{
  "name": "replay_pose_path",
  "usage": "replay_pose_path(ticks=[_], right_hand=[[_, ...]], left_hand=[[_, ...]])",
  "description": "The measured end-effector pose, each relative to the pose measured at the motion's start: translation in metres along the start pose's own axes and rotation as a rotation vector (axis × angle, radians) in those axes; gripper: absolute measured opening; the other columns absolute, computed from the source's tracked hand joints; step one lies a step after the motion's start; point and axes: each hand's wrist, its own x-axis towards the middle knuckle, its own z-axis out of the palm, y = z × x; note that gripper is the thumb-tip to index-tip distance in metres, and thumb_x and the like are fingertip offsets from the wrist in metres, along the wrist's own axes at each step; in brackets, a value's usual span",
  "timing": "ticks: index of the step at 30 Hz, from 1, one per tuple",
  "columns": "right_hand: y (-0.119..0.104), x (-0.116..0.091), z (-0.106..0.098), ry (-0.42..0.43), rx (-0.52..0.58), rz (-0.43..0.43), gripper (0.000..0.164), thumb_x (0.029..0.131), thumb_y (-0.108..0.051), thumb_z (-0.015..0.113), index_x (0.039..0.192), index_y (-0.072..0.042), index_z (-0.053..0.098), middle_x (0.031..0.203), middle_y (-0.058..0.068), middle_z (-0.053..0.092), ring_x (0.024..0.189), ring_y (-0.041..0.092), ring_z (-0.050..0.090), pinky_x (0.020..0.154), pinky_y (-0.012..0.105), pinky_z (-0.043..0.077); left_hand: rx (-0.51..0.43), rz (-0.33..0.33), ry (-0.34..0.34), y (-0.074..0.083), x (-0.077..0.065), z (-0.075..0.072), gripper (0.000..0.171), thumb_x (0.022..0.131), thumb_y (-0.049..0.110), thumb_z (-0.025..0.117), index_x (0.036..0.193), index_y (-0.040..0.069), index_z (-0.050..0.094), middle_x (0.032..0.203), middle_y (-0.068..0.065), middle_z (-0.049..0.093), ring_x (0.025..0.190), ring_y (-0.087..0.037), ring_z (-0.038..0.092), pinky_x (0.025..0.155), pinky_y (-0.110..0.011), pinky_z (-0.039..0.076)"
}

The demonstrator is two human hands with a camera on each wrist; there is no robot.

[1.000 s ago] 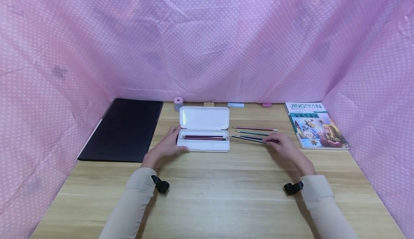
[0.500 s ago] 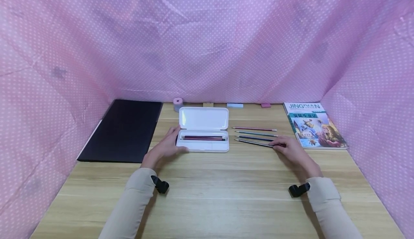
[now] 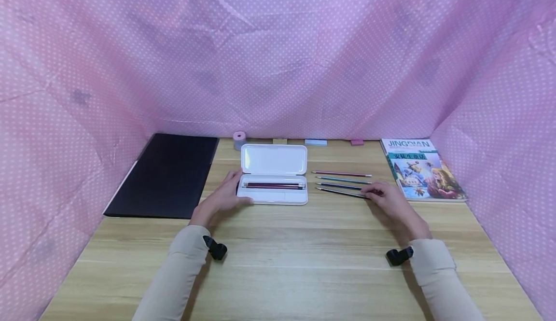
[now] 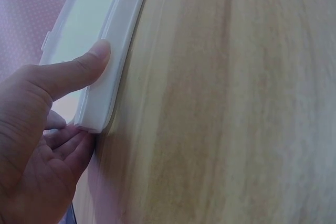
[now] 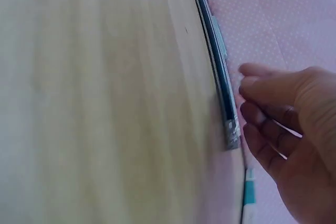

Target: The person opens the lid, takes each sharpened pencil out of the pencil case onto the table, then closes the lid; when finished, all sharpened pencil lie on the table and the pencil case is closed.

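My left hand (image 3: pixel 222 195) grips the left end of a white pencil case (image 3: pixel 296 196), its thumb on the near edge and the other fingers at the end. The lid (image 3: pixel 274 159) stands open behind the tray, where dark red and dark pencils (image 3: pixel 274 185) lie. My right hand (image 3: pixel 388 201) hovers over the eraser ends of the pencils right of the case. In the right wrist view, its loosely bent fingers are apart from the dark pencil (image 5: pixel 223 85). A black pencil (image 3: pixel 340 192) lies nearest me, then a dark blue pencil (image 3: pixel 339 185), a green pencil (image 3: pixel 340 179) and a red pencil (image 3: pixel 340 173).
A black folder (image 3: pixel 162 176) lies at left, an illustrated book (image 3: pixel 423 171) at right. Along the back stand a pink-topped roll-shaped item (image 3: pixel 239 140) and small yellow (image 3: pixel 280 141), light blue (image 3: pixel 315 142) and pink blocks (image 3: pixel 357 142). Pink dotted cloth (image 3: pixel 278 60) encloses the table (image 3: pixel 286 263).
The right hand moved right and toward me with the black pencil, spreading it from the others, then let go and shifted slightly back. The left hand stayed on the case.
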Motion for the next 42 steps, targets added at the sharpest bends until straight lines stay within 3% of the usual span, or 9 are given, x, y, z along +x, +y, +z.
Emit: replay_pose_path(ticks=[4,9,13,16,22,28,42], right_hand=[[-0.021,0.013,0.001,0.005,-0.011,-0.039,0.016,0.087,-0.012,0.062,0.103,-0.013,0.069,0.101,0.006,0.064,0.087,0.022,0.059,0.075,0.039,0.048],[-0.055,0.038,0.014,-0.027,0.073,-0.119,0.022,0.087,-0.010,0.062,0.109,-0.008,0.066,0.105,0.009,0.063,0.094,0.024,0.058,0.082,0.042,0.048],[-0.082,0.059,0.036,-0.063,0.146,-0.203,0.025,0.086,-0.006,0.062,0.111,-0.002,0.064,0.105,0.012,0.064,0.096,0.024,0.059,0.085,0.042,0.047],[-0.100,0.072,0.056,-0.116,0.181,-0.214,0.024,0.089,-0.009,0.060,0.112,-0.003,0.063,0.107,0.009,0.064,0.097,0.021,0.058,0.085,0.039,0.048],[-0.127,0.089,0.086,-0.221,0.128,-0.243,0.025,0.091,-0.010,0.056,0.115,-0.007,0.062,0.112,0.005,0.060,0.104,0.018,0.055,0.089,0.035,0.046],[-0.140,0.099,0.096,-0.316,-0.013,-0.244,0.029,0.091,-0.012,0.058,0.119,-0.007,0.060,0.117,0.006,0.060,0.111,0.018,0.053,0.096,0.034,0.041],[-0.139,0.105,0.098,-0.371,0.042,-0.192,0.019,0.091,-0.009,0.057,0.107,-0.012,0.068,0.102,0.001,0.063,0.097,0.014,0.056,0.086,0.031,0.046]], left_hand=[[0.006,-0.005,-0.002,0.001,-0.001,-0.001,0.108,0.073,0.046,0.074,0.149,0.015,0.005,0.144,-0.011,0.022,0.130,-0.026,0.027,0.108,-0.045,0.023],[-0.005,0.003,0.001,0.003,-0.001,-0.001,0.108,0.072,0.043,0.075,0.149,0.014,0.005,0.144,-0.012,0.023,0.130,-0.027,0.027,0.108,-0.045,0.023],[-0.008,-0.003,0.002,0.002,-0.001,-0.001,0.108,0.072,0.042,0.076,0.149,0.013,0.005,0.143,-0.012,0.023,0.130,-0.027,0.027,0.108,-0.045,0.023],[-0.007,-0.017,0.002,0.002,0.000,0.000,0.109,0.072,0.043,0.076,0.149,0.014,0.005,0.142,-0.012,0.024,0.130,-0.027,0.027,0.108,-0.045,0.023],[-0.001,-0.023,0.008,0.001,0.002,0.001,0.110,0.071,0.043,0.076,0.149,0.013,0.004,0.142,-0.012,0.024,0.129,-0.026,0.028,0.108,-0.044,0.022],[-0.008,-0.035,0.002,0.002,0.002,0.000,0.111,0.071,0.043,0.077,0.149,0.016,0.004,0.141,-0.010,0.024,0.129,-0.025,0.028,0.108,-0.043,0.023],[-0.005,-0.003,0.011,0.002,0.002,0.001,0.110,0.071,0.042,0.077,0.149,0.015,0.005,0.139,-0.012,0.026,0.128,-0.026,0.029,0.108,-0.044,0.024]])
